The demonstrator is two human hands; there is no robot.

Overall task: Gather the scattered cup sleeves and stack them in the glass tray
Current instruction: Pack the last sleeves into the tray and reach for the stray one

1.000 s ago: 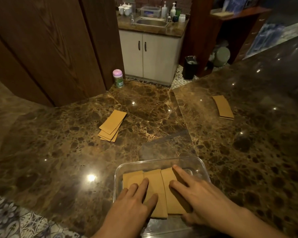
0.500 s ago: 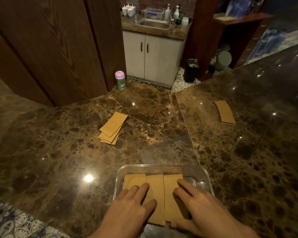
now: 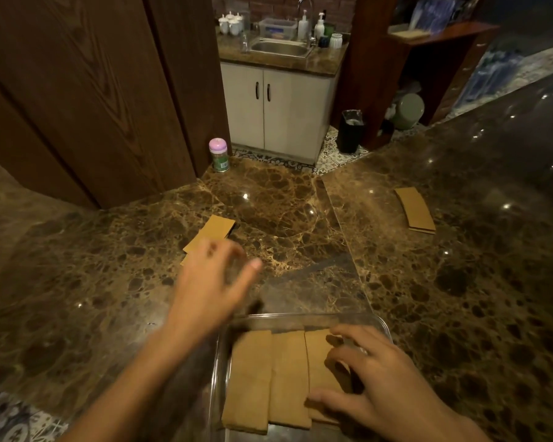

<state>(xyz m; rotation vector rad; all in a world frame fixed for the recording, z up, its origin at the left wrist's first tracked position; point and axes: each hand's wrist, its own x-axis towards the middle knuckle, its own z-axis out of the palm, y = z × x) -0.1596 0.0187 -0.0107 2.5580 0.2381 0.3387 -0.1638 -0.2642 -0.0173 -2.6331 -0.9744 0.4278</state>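
lying in glass tray (image 3: 300, 318), three cup sleeves (image 3: 268, 378) abreast; right hand (image 3: 380, 387) atop

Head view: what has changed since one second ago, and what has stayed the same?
The left hand left the sleeves in the glass tray and moved forward toward the left pile on the counter, fingers spread, holding nothing. The right hand stays on those sleeves. Tray, left pile and right pile have not moved.

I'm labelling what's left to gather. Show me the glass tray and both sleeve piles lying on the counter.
glass tray (image 3: 300, 321): head view, far wall.
left sleeve pile (image 3: 214, 231): head view, top sleeve's visible middle.
right sleeve pile (image 3: 414, 208): head view, top sleeve's middle.
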